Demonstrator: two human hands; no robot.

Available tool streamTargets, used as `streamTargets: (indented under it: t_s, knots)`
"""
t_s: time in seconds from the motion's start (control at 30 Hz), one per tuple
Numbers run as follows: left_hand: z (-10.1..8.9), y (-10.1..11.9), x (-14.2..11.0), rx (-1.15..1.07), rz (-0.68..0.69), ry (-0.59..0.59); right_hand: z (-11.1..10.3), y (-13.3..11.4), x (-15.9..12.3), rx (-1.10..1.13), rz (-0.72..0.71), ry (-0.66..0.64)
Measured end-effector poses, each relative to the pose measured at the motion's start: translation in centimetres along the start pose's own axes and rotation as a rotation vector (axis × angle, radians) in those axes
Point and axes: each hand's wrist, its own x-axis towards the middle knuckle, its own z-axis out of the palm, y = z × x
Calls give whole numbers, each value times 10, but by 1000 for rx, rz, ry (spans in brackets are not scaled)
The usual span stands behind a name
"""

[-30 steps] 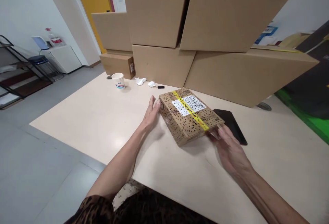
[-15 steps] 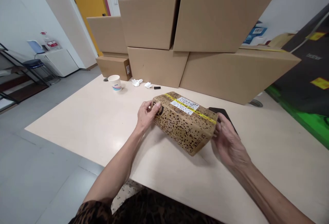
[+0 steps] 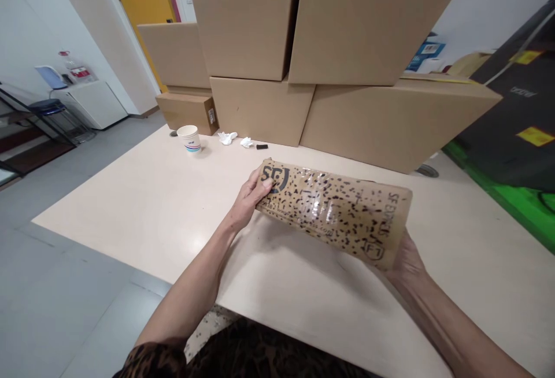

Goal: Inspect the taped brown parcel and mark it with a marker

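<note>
A speckled brown cardboard box (image 3: 333, 207) is held tilted above the table, with a long printed side facing me. My left hand (image 3: 251, 196) grips its left end, thumb on the facing side. At the right end, my right hand (image 3: 406, 259) supports the box from behind and below, its fingers hidden. The label and yellow tape on the top face are out of sight. The dark flat object that lay on the table is covered by the box.
Large cardboard boxes (image 3: 255, 28) are stacked along the back of the pale table (image 3: 130, 204). Before them stand a paper cup (image 3: 189, 139), crumpled tissues (image 3: 228, 137) and a small black piece (image 3: 262, 147). A dark case (image 3: 515, 92) stands at the right.
Both hands have lifted the box and rolled it, so the labelled top has turned away and the printed long side faces me. Its right end has swung rightward.
</note>
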Motion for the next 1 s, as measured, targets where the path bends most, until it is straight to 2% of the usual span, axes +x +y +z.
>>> streamTargets:
  t_s: [0.17,0.3,0.4,0.5,0.63,0.77,0.87,1.0]
  knots:
    - [-1,10,-7,22,40,-176,-9,9,15,139,73,177]
    - [-1,15,-8,52,18,-271,-16,15,20,125,54,175]
    - [-1,17,-8,73,5,-274,-20,18,21,84,18,166]
    - [-2,17,-6,58,8,-206,-18,20,19,59,46,162]
    - [-5,14,-2,9,7,-64,-9,20,12,37,150,21]
    - [-6,10,0,-15,14,37,-2,16,4,58,233,-34]
    - [-4,9,1,-35,5,105,2,11,-1,58,218,-59]
    - [-3,11,3,-88,-66,202,13,1,-11,71,107,-52]
